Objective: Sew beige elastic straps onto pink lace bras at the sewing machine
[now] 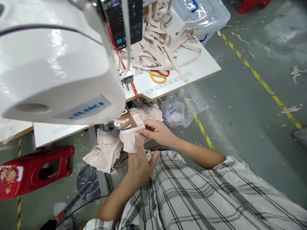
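A beige lace bra point(131, 139) lies across my lap and around the sewing machine's end, its lace cups hanging to the left and at the back. My right hand point(158, 131) pinches the edge of its smooth band near a strap end, close to the machine. From below, my left hand point(140, 164) holds the same band. Its index finger lies on top of the cloth, its thumb stands apart, and its other fingers are partly hidden. Just beyond the band is the brown and metal sewing arm point(125, 121); the needle area is hidden behind the white machine head point(62, 70).
On the white table point(203, 68) lie a heap of beige straps point(155, 44) and yellow-and-red scissors point(158, 76). A control panel point(126, 25) stands behind the machine. A clear plastic box point(203, 16), plastic bags point(182, 108) and a red stool point(35, 169) are around the table.
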The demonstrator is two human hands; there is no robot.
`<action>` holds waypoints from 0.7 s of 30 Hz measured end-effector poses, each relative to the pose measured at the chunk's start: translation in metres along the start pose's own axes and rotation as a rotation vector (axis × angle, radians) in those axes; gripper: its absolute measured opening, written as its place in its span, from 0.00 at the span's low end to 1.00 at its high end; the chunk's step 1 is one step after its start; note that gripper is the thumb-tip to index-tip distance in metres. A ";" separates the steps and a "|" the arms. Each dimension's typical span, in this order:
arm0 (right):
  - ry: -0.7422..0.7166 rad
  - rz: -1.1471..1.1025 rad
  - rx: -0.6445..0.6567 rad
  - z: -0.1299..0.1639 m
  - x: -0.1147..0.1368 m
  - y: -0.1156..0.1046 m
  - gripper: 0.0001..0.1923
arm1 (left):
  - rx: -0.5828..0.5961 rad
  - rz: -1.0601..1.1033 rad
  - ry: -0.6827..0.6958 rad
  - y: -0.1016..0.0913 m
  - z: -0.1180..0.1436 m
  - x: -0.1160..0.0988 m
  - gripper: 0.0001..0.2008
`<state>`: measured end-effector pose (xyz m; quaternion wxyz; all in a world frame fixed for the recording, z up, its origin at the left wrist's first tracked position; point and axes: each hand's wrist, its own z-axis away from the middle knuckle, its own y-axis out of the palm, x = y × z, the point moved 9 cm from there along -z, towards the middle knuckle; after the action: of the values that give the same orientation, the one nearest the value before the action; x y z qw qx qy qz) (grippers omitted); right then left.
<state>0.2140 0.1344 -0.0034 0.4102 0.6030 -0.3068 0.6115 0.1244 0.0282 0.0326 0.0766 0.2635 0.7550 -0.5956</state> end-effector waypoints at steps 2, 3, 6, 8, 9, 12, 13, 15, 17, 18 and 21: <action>0.040 -0.036 -0.083 0.008 -0.001 -0.013 0.17 | 0.089 0.132 -0.038 -0.005 0.000 0.003 0.40; 0.058 -0.063 -0.080 0.009 -0.002 -0.015 0.18 | 0.091 0.180 -0.044 -0.014 -0.003 0.005 0.34; 0.128 -0.122 0.225 0.008 -0.004 0.007 0.18 | -0.057 0.195 0.098 -0.056 -0.018 -0.002 0.19; 0.117 -0.065 0.499 0.012 -0.002 0.031 0.18 | -0.019 0.126 0.227 -0.062 -0.028 -0.012 0.18; 0.079 0.031 0.577 0.013 0.000 0.038 0.18 | 0.077 0.065 0.221 -0.054 -0.033 -0.009 0.17; -0.156 0.573 0.508 0.007 0.003 0.045 0.16 | 0.293 -0.065 -0.047 -0.023 -0.040 0.033 0.17; -0.244 0.767 0.425 0.005 0.004 0.044 0.16 | 0.333 -0.022 -0.182 -0.013 -0.038 0.053 0.20; -0.391 1.027 0.259 0.003 0.002 0.045 0.17 | 0.419 0.262 -0.453 0.012 -0.028 0.086 0.24; -0.474 1.093 0.147 0.002 -0.006 0.045 0.17 | 0.478 0.681 -0.659 0.037 -0.017 0.101 0.22; -0.497 1.072 0.105 0.002 -0.010 0.044 0.16 | 0.471 0.865 -0.730 0.045 -0.013 0.104 0.20; -0.514 0.910 -0.062 0.002 -0.015 0.031 0.13 | 0.336 1.122 -0.831 0.049 -0.009 0.108 0.17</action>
<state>0.1868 0.1154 -0.0141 0.0319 0.5270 -0.6465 0.5507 0.0578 0.0772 -0.0531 0.6105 0.3716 0.3122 -0.6259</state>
